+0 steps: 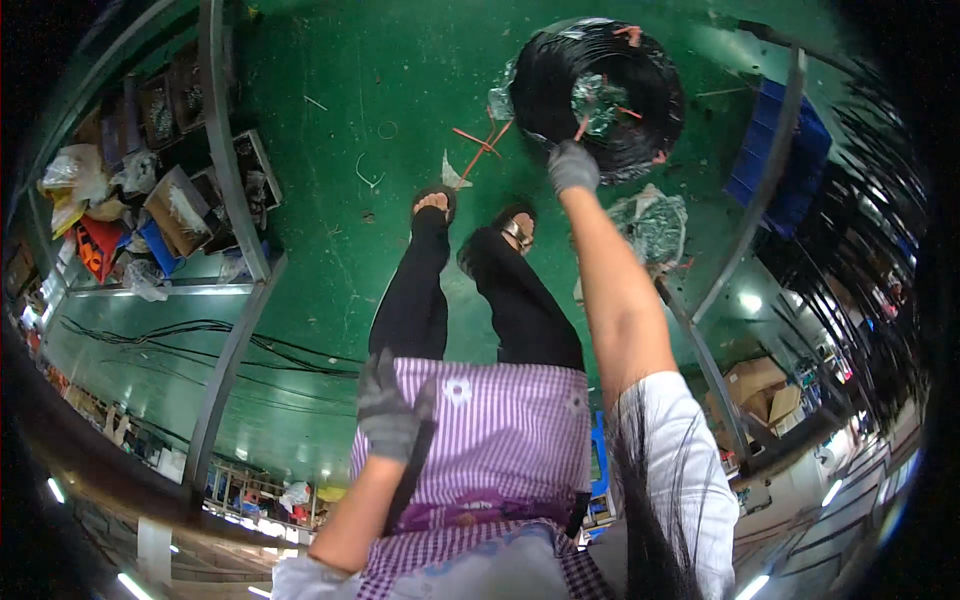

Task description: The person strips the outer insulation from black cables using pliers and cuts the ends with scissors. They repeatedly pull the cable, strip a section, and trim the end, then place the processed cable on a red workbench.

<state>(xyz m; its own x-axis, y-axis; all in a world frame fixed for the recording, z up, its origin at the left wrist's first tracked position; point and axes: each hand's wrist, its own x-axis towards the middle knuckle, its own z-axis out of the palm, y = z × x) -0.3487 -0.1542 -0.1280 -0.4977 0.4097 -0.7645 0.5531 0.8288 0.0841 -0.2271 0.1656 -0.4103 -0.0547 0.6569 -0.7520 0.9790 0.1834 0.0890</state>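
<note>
She stands bent over the green floor (330,80), right hand (572,166) in a grey glove stretched down to the black coil (600,95) lying ahead of her feet. The gloved fingers rest on the coil's near rim, curled over the strands, though how tightly they grip I cannot tell from here. The coil sits on clear plastic wrap (500,98), with red ties (480,140) loose on the floor just beside it. Her left hand (392,405), gloved too, hangs back by her striped apron (500,430), fingers closed round a dark strap-like thing (412,470) that runs down along the apron. A second bundle of wrap (652,225) lies near her right foot. A blue crate (785,160) stands beyond a metal frame (225,150)
</note>
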